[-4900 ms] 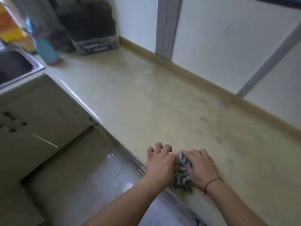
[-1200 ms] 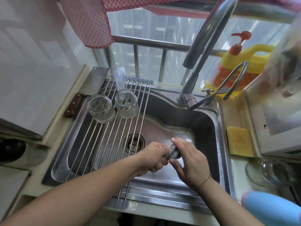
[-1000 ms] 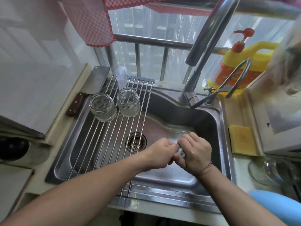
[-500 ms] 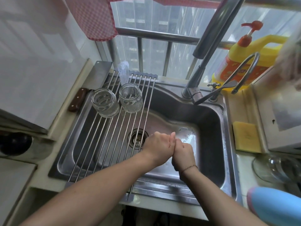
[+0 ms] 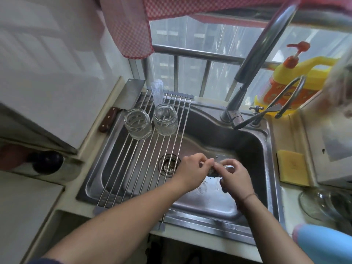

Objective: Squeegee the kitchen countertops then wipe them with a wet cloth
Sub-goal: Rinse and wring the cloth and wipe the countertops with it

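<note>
Steel sink (image 5: 266,141) is under both hands. Left hand (image 5: 192,171) and right hand (image 5: 235,177) pinch the wet cloth (image 5: 214,171) between them, right of the drain (image 5: 168,165).

Two glass jars (image 5: 138,123) – one sponge (image 5: 292,166), one soap bottle (image 5: 297,79), one cleaver (image 5: 122,103)

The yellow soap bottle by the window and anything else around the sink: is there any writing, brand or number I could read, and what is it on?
No text here can be read.
Yellow pump bottle: its orange label carries print, too blurred to read.
Faucet base: faint marks, too small to read.
Yellow sponge: a faint embossed mark, unreadable.
Glass jars on the rack: no lettering shows.
</note>
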Available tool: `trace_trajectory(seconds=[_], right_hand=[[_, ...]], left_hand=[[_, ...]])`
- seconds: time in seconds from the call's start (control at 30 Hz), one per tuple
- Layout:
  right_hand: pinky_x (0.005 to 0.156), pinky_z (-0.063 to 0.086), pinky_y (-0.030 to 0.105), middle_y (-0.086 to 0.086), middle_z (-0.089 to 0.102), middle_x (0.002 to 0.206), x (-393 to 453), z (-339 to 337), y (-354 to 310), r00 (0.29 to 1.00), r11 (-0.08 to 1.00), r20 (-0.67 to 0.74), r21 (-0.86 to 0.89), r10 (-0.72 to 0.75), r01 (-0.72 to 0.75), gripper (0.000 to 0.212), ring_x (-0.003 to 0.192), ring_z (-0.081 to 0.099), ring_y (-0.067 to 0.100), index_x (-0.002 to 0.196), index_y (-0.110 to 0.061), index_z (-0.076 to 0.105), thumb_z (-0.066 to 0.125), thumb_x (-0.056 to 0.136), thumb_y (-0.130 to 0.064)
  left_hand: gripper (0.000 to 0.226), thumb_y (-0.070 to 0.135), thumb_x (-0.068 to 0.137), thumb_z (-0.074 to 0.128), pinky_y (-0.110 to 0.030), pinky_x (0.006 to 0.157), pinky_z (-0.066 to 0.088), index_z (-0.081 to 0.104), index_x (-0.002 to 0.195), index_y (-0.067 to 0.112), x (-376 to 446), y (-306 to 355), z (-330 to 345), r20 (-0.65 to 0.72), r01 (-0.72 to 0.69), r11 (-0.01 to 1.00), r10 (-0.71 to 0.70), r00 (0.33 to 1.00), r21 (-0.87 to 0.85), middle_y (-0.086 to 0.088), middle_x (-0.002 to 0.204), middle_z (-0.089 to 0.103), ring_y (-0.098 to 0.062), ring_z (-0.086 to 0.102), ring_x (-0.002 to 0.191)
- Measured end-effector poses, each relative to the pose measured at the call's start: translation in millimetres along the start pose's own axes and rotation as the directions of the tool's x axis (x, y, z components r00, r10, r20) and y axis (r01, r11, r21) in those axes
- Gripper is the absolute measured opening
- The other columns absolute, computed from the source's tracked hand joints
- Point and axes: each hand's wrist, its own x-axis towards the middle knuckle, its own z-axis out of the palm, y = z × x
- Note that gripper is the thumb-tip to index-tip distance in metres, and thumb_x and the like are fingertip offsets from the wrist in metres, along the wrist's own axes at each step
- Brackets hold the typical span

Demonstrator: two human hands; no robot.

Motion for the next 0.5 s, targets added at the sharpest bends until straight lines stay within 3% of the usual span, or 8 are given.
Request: trace_trajectory(seconds=[0.03,0.1,0.2,0.27,0.33,0.43,0.5], right_hand=[[0.047,0.048,0.025,0.012,0.067,0.090,-6,-4,-4,1.000,0.999,-0.003,0.046,-0.014,0.014,0.019,0.060,0.060,0.014,0.100,-0.016,0.059,0.070,0.085,-0.017],[0.063,0.059,0.032,0.007,0.065,0.100,-18,-4,-11,0.998,0.994,-0.034,0.097,-0.047,0.050,0.033,0.083,0.067,0.019,0.108,-0.017,0.057,0.073,0.081,-0.005],[0.069,0.059,0.038,0.011,0.065,0.103,-32,5,-24,0.989,0.977,-0.129,0.194,-0.067,0.092,0.030,0.092,0.066,0.026,0.106,-0.013,0.058,0.074,0.081,-0.008],[0.069,0.058,0.041,0.016,0.068,0.099,-37,14,-29,0.995,0.958,-0.089,0.277,-0.052,0.075,0.025,0.089,0.068,0.029,0.109,-0.008,0.059,0.069,0.087,-0.015],[0.074,0.059,0.042,0.013,0.071,0.093,-39,25,-34,0.994,0.962,-0.059,0.254,-0.091,0.103,0.029,0.087,0.070,0.028,0.109,-0.009,0.062,0.071,0.086,-0.024],[0.065,0.054,0.014,0.005,0.072,0.082,-45,33,-38,0.954,0.958,-0.096,0.008,-0.284,0.286,0.016,0.080,0.068,0.024,0.100,-0.006,0.068,0.071,0.086,-0.014],[0.054,0.047,0.009,0.008,0.070,0.079,-46,30,-39,0.928,0.929,-0.079,-0.102,-0.364,0.356,0.010,0.072,0.063,0.025,0.089,-0.006,0.071,0.061,0.092,-0.010]], left_hand=[[0.024,0.038,0.094,0.054,-0.031,0.063,0.053,0.063,0.096,0.015,-6,4,-6,0.040,0.124,0.983,-0.119,0.992,-0.133,-0.005,0.085,0.067,-0.017,0.064,0.070],[0.028,0.027,0.091,0.063,-0.033,0.066,0.056,0.057,0.116,0.018,-17,12,-20,0.169,0.276,0.889,-0.228,0.959,-0.365,-0.012,0.104,0.065,-0.022,0.067,0.084],[0.037,0.013,0.088,0.065,-0.041,0.080,0.057,0.054,0.123,0.019,-28,26,-38,0.215,0.307,0.832,-0.230,0.949,-0.461,-0.014,0.112,0.063,-0.027,0.065,0.098],[0.036,0.012,0.084,0.063,-0.045,0.079,0.058,0.057,0.118,0.023,-30,33,-48,0.156,0.249,0.875,-0.201,0.967,-0.415,-0.011,0.107,0.065,-0.028,0.066,0.096],[0.029,0.017,0.081,0.060,-0.039,0.076,0.059,0.058,0.110,0.024,-34,43,-64,0.081,0.162,0.949,-0.145,0.986,-0.272,-0.008,0.102,0.066,-0.026,0.066,0.090],[0.021,0.023,0.083,0.053,-0.035,0.078,0.053,0.062,0.101,0.018,-43,51,-82,-0.070,0.022,0.996,-0.016,0.997,0.081,-0.007,0.097,0.067,-0.026,0.062,0.090],[0.022,0.021,0.084,0.051,-0.036,0.080,0.052,0.065,0.100,0.015,-48,51,-92,-0.112,-0.004,0.983,0.024,0.993,0.181,-0.008,0.100,0.067,-0.027,0.061,0.094]])
